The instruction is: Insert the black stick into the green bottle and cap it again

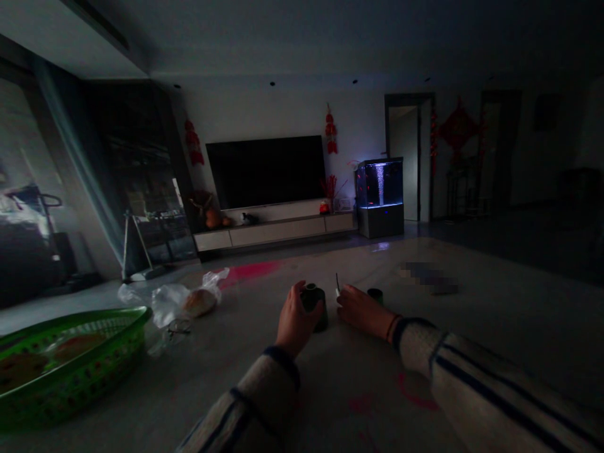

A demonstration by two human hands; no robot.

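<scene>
My left hand (296,318) is wrapped round a dark green bottle (321,319), which stands upright on the table with its pale round neck uncovered. To the right of it, my right hand (361,308) pinches a small white piece with a thin dark stick (336,282) pointing up; its exact kind is too dim to make out. A gap separates the two hands. Just behind the right hand stands a short dark green cap (375,294), partly covered by the fingers and wrist.
A green plastic basket (136,336) holding bread-like items stands at the left. Beside it lie a clear plastic bag (167,302) and a round bun (199,302). A blurred flat object (429,278) lies right on the table (330,390). Beyond are a television (267,171) and a lit aquarium (380,184).
</scene>
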